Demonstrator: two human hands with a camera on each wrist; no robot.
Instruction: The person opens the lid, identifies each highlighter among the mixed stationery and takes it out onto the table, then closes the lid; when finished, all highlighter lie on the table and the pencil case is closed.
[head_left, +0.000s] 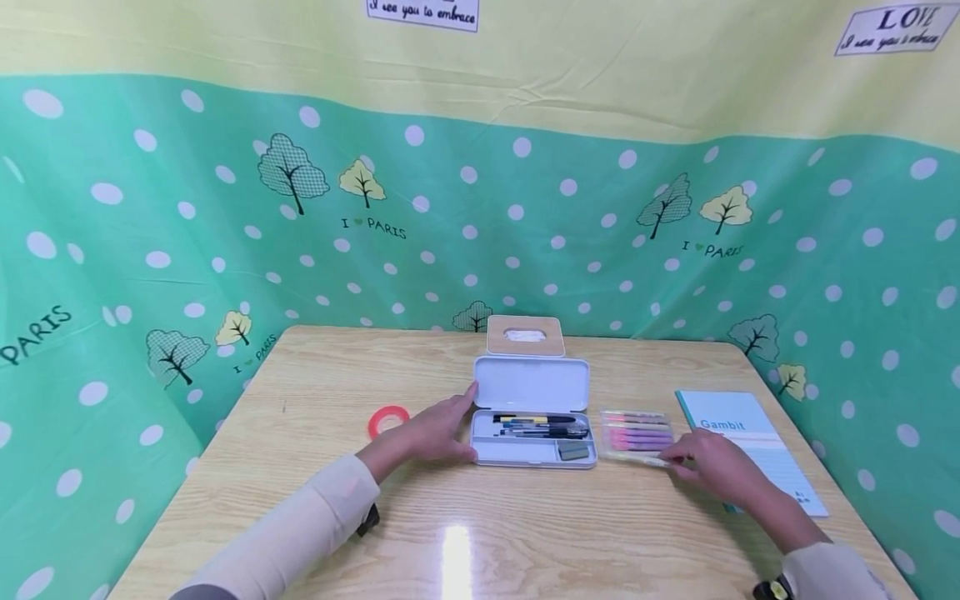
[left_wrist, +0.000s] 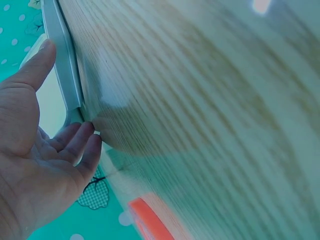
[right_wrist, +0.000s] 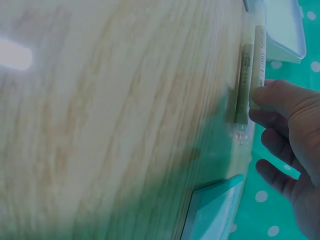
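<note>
A white pencil case (head_left: 513, 452) lies with its lid (head_left: 532, 383) raised, several pens (head_left: 543, 431) and a grey eraser (head_left: 573, 451) inside. My left hand (head_left: 438, 429) is at its left side, thumb and fingers spread and relaxed; in the left wrist view the fingertips are right at the case's edge. To the right of the case is a clear pack (head_left: 607, 414) of several pink and purple pens. At its near edge my right hand (head_left: 708, 462) pinches a pale cream pen (right_wrist: 259, 55) between thumb and index finger. Another pale pen (right_wrist: 243, 85) shows beside it.
A blue and white notebook (head_left: 765, 429) lies right of my right hand. A red tape roll (head_left: 385, 412) is beside my left wrist. Behind the case stands a tissue box (head_left: 498, 335). Polka-dotted cloth (head_left: 517, 225) hangs around the wooden table (head_left: 330, 375).
</note>
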